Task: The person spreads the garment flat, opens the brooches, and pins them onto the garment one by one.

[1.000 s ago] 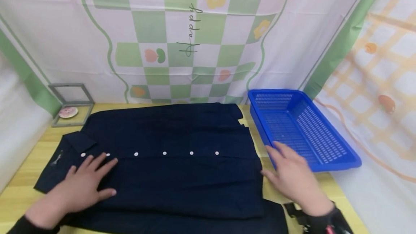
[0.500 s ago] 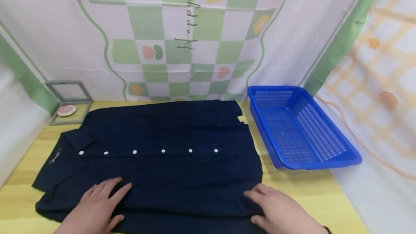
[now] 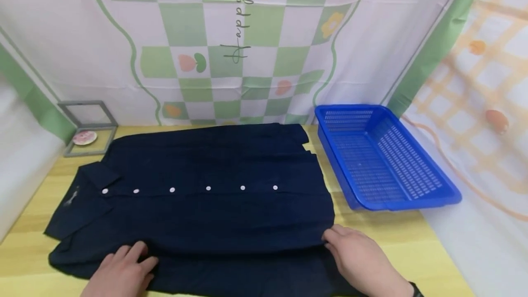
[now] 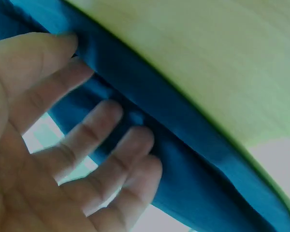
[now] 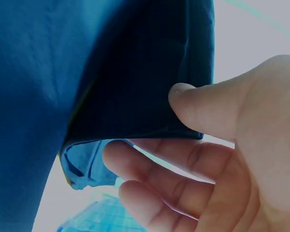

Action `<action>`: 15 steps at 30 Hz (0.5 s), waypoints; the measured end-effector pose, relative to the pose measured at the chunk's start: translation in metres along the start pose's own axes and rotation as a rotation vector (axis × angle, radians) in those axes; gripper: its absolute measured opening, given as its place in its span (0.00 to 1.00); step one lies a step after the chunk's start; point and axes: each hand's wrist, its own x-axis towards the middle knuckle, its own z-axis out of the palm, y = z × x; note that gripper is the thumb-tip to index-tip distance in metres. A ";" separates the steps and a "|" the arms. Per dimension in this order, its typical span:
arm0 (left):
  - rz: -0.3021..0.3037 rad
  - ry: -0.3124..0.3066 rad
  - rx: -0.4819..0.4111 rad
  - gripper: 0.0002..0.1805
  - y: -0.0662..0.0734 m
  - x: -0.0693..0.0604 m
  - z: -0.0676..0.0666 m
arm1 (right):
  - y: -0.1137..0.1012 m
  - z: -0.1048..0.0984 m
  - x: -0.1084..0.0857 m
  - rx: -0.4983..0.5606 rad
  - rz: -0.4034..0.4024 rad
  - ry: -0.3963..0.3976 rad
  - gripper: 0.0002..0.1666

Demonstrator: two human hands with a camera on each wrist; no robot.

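A dark navy shirt [image 3: 214, 219] lies front up, its collar to the left and a row of white buttons across it. At its near edge on the left, my left hand [image 3: 121, 272] holds the fabric; in the left wrist view the thumb and index finger of this hand [image 4: 72, 125] meet at a fold, the other fingers loosely bent. My right hand [image 3: 363, 258] pinches the shirt's near right hem corner. The right wrist view shows the thumb of the right hand [image 5: 222, 140] on top of the cloth [image 5: 135, 87] and fingers beneath.
A blue perforated basket [image 3: 344, 168] stands at the right, beyond my right hand. At the back left is a grey frame [image 3: 84, 153] with a small pink round piece [image 3: 85, 138]. Printed curtains [image 3: 264, 26] hang behind and at the sides of the wooden table [image 3: 412, 242].
Both hands have moved to the shirt's near side and taken hold of the cloth. The right hand came down from beside the basket, the left from near the collar. The near fold has lifted slightly.
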 end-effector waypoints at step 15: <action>-0.172 0.159 0.058 0.14 -0.025 -0.005 -0.015 | 0.006 -0.001 -0.002 0.182 0.182 -0.007 0.12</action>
